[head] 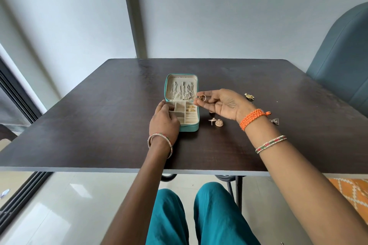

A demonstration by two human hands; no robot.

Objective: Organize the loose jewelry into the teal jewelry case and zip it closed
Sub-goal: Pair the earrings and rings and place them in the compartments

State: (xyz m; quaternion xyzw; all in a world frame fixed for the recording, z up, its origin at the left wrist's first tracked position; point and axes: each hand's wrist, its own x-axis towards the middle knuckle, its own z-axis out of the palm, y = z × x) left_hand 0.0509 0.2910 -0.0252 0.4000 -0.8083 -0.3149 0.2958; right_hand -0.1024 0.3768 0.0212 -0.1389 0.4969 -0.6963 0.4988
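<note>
The teal jewelry case [191,127] lies open in the middle of the dark table, lid flat at the far side with several silver chains [182,91] hanging in it. A gold piece [191,108] sits in the tray's right compartments. My left hand [164,120] rests on the tray's left edge, steadying it. My right hand [221,103] hovers just right of the case, palm up, pinching a gold ring [202,97] between thumb and fingertips. Loose gold earrings [216,122] lie on the table right of the case, below my right hand.
More loose pieces lie to the right: a flower-shaped one [249,96] beyond my hand and a triangular one [275,121] by my wrist. A teal chair [342,61] stands at the table's [99,125] right. The wall is close behind the table.
</note>
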